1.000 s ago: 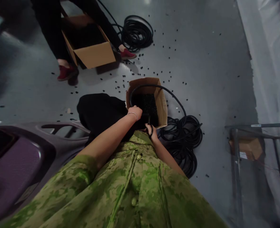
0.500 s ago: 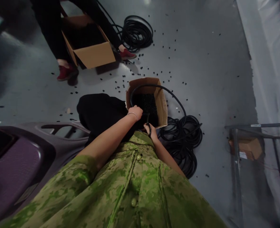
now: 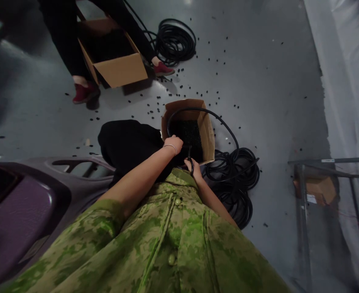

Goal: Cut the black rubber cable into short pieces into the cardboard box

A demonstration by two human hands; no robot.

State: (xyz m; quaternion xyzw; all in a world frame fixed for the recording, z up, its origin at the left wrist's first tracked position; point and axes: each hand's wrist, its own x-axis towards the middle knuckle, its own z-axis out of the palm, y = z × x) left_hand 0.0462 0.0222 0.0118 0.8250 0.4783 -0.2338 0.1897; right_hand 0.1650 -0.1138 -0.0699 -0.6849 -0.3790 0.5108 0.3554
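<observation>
Over the near part of a cardboard box (image 3: 209, 140), my left hand (image 3: 173, 144) is closed around a black rubber hose (image 3: 210, 112). The hose arcs up from that hand, over the box, and down to a loose coil (image 3: 243, 171) on the floor at the right. My right hand (image 3: 195, 166) grips black-handled scissors (image 3: 189, 156) at the near edge of the box. Their blades point toward the hose end by my left hand; whether they touch it I cannot tell. Many small black pieces (image 3: 188, 130) fill the box.
Across from me, a person in red shoes (image 3: 164, 70) straddles a larger cardboard box (image 3: 121, 71), beside another hose coil (image 3: 176, 40). Small black pieces lie scattered over the floor. A purple chair (image 3: 29, 215) stands at the left, a metal frame (image 3: 303, 203) at the right.
</observation>
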